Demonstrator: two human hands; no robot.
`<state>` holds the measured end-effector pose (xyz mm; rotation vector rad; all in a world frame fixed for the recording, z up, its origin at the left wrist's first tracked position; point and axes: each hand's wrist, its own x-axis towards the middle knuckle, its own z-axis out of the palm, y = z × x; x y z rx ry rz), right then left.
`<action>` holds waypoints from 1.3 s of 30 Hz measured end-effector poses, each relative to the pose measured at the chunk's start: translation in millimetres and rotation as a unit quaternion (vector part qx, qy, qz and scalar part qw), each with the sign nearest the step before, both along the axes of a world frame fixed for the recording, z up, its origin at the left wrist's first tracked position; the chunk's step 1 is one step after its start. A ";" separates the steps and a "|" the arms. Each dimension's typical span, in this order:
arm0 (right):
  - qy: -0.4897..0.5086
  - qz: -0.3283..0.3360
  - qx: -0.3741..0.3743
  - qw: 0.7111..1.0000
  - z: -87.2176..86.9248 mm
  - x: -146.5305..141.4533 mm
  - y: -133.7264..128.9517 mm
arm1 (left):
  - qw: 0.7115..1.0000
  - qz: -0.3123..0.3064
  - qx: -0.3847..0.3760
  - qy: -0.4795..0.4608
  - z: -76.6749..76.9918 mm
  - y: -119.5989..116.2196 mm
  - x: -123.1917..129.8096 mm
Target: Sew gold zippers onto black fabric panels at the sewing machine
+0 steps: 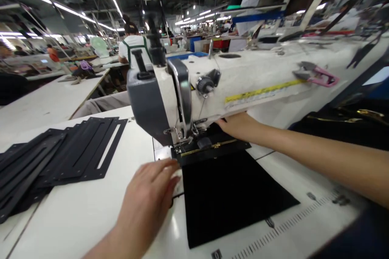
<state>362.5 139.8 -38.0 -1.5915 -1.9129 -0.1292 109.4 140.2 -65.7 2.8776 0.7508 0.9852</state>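
Observation:
A black fabric piece [234,194] lies flat on the white sewing table, its far end under the needle area of a white sewing machine [261,77]. Along that end runs a gold zipper [219,145] on a black strip. My left hand [152,194] is at the left edge of the strip, fingers bent together; what they grip, if anything, is hidden. Reaching in from the right, my right hand [232,125] is behind the presser foot under the machine arm, its fingers mostly hidden by the machine.
Several black slotted panels [82,149] lie stacked at the left. Pink-handled snips [316,73] rest against the machine arm above a yellow tape. More dark material with gold zippers [349,119] is at the right. A person [132,44] sits beyond.

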 end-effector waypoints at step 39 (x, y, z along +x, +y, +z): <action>-0.179 0.182 -0.010 0.967 -45.8 -54.3 -16.5 | 0.986 -0.003 0.119 0.113 -7.4 23.5 13.1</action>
